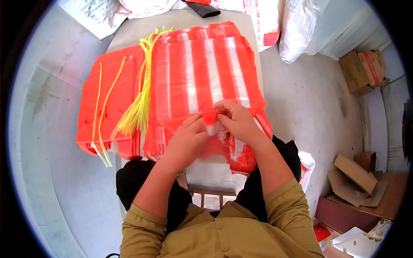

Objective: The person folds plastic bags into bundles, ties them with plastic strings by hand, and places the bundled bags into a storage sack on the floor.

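A thick stack of red-and-white striped plastic bags (202, 73) lies in front of me. At its near edge, my right hand (236, 122) pinches a gathered bit of striped plastic bag (210, 117) between bent fingers. My left hand (188, 139) is closed against the other side of the same plastic, its fingertips almost meeting the right ones. Some of the plastic below the hands is blurred. Along the stack's left side lies a bunch of yellow plastic strips (144, 101). Further left are folded red bags (109, 90), with two loose yellow strips (99, 112) across them.
The stacks rest on a pale table (172, 19) over my knees. White printed sacks (97, 17) and a dark roll-like object (203, 9) are at the back. Cardboard boxes (363, 72) stand on the right, and an opened carton (358, 180) is nearer.
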A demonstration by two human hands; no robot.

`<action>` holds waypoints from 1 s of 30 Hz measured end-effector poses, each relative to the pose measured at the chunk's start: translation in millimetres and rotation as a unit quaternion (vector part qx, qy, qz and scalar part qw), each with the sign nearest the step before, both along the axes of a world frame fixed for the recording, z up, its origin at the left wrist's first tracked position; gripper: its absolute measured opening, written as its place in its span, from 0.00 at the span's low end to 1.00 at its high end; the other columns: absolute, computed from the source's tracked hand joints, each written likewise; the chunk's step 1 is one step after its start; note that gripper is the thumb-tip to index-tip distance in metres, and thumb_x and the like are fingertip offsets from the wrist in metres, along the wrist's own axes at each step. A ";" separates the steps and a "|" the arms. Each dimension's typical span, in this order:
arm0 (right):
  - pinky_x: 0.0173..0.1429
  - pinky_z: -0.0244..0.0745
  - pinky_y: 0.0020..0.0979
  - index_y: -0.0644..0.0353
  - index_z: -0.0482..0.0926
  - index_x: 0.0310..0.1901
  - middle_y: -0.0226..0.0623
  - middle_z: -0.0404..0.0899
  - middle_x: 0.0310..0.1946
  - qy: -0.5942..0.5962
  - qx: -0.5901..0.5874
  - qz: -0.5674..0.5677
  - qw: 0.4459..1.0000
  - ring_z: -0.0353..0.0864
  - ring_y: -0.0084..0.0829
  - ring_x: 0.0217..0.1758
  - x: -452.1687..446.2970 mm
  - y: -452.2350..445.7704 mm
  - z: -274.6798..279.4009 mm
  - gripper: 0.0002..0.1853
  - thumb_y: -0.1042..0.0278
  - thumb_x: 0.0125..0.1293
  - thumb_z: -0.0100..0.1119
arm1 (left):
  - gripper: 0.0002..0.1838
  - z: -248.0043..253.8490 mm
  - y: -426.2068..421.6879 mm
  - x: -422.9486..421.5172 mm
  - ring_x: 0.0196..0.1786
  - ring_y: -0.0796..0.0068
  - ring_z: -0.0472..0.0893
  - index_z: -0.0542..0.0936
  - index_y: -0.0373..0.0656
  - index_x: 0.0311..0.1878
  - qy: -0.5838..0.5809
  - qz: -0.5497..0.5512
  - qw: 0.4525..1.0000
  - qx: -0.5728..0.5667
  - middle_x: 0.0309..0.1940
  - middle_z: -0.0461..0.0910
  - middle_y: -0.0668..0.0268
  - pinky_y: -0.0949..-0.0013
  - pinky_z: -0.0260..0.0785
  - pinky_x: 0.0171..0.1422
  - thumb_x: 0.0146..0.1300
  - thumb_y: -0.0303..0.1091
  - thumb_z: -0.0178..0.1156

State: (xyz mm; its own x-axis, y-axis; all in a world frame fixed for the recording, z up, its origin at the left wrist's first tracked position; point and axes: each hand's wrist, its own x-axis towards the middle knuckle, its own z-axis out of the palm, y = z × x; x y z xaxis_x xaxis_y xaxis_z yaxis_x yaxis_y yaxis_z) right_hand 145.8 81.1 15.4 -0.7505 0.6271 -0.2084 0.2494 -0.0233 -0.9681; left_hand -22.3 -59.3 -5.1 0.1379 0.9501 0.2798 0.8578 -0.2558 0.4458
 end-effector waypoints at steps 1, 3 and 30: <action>0.44 0.78 0.26 0.65 0.77 0.60 0.33 0.82 0.44 -0.007 0.035 -0.002 0.999 0.80 0.21 0.38 -2.0 -1.0 -2.5 0.16 0.76 0.73 0.57 | 0.10 0.6 -0.9 0.1 0.71 0.40 0.74 0.81 0.36 0.43 -0.007 0.001 1.000 0.000 0.59 0.80 0.47 0.51 0.72 0.71 0.58 0.25 0.61; 0.45 0.78 0.26 0.65 0.79 0.59 0.34 0.83 0.43 -0.020 0.105 -0.006 0.994 0.81 0.22 0.39 -4.8 -4.2 -6.5 0.16 0.75 0.72 0.58 | 0.11 4.4 -1.9 1.0 0.70 0.40 0.74 0.82 0.36 0.46 -0.084 0.036 0.994 -0.057 0.61 0.78 0.45 0.53 0.72 0.71 0.59 0.26 0.61; 0.53 0.81 0.33 0.64 0.84 0.55 0.44 0.87 0.48 0.039 0.149 -0.102 0.983 0.87 0.40 0.49 0.8 -7.2 -9.0 0.14 0.77 0.70 0.60 | 0.06 4.8 21.3 8.3 0.50 0.51 0.84 0.84 0.34 0.39 -0.152 0.171 0.973 0.045 0.48 0.84 0.53 0.56 0.78 0.55 0.59 0.25 0.66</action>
